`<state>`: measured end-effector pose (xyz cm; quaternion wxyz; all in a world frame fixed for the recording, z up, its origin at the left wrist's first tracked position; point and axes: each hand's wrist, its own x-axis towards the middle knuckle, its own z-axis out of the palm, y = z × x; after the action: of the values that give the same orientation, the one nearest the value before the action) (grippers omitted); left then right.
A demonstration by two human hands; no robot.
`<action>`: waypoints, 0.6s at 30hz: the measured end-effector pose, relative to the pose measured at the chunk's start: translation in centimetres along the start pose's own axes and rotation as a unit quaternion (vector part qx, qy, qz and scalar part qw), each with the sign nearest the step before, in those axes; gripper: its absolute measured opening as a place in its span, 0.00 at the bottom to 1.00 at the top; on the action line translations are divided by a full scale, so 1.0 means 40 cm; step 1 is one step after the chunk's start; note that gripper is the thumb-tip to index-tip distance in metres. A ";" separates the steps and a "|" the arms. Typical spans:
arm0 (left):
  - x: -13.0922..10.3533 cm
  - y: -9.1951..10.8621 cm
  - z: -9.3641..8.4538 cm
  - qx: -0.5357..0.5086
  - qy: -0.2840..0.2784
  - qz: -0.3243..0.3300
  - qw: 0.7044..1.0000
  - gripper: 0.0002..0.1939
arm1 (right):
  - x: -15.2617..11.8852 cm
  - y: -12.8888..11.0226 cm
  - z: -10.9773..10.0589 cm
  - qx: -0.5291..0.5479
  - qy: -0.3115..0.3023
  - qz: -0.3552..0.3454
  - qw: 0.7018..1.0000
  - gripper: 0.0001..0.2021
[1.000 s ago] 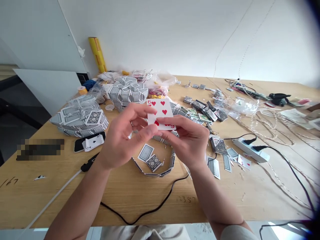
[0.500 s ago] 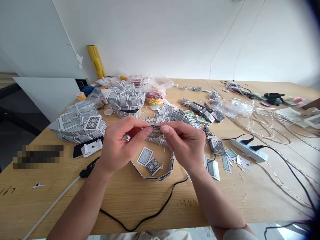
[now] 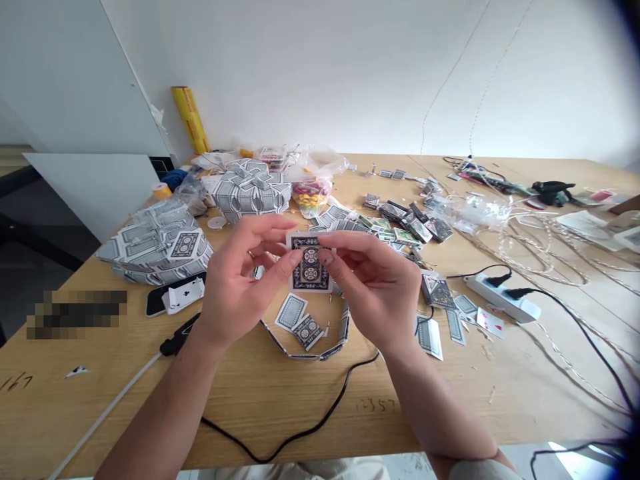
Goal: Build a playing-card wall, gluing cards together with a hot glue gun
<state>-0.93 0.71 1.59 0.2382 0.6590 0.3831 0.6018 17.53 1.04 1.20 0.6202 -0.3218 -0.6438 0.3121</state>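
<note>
Blue-and-white patterned card [image 3: 311, 275]: held upright above a ring of folded cards [image 3: 344, 327] | right hand [image 3: 383, 287]: pinching its right side | left hand [image 3: 240, 283]: thumb against its left side, grip unclear | 2 loose cards [image 3: 291, 311] on table [image 3: 280, 407] inside ring

Dark-blue-and-white rectangular paper playing card [image 3: 311, 279]: smooth, thin stock. Light-brown flat wooden bench [image 3: 280, 407]: visible grain, smooth, faint sheen. White oblong plastic power strip [image 3: 501, 300]: smooth. Yellow cylindrical roll [image 3: 189, 120]: glossy, plastic-looking. Grey-and-white faceted folded-card box [image 3: 155, 243]: ridged. Clear crumpled plastic bag [image 3: 325, 161]: shiny. White flat wall [image 3: 310, 80]: matt
</note>
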 end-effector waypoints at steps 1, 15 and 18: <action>0.000 0.001 0.000 0.009 -0.004 0.014 1.000 0.15 | 0.000 0.000 0.000 -0.006 0.001 -0.001 1.000 0.09; -0.003 -0.007 -0.002 0.051 -0.014 0.075 0.996 0.17 | -0.006 -0.004 0.002 -0.023 0.041 -0.003 0.999 0.11; -0.004 -0.006 -0.009 0.084 -0.016 0.106 0.991 0.18 | -0.004 0.000 -0.005 -0.039 0.027 -0.031 0.998 0.12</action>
<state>-1.34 0.65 1.36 0.1231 0.7235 0.3563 0.5784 17.73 0.90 1.09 0.6338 -0.3340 -0.6481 0.2584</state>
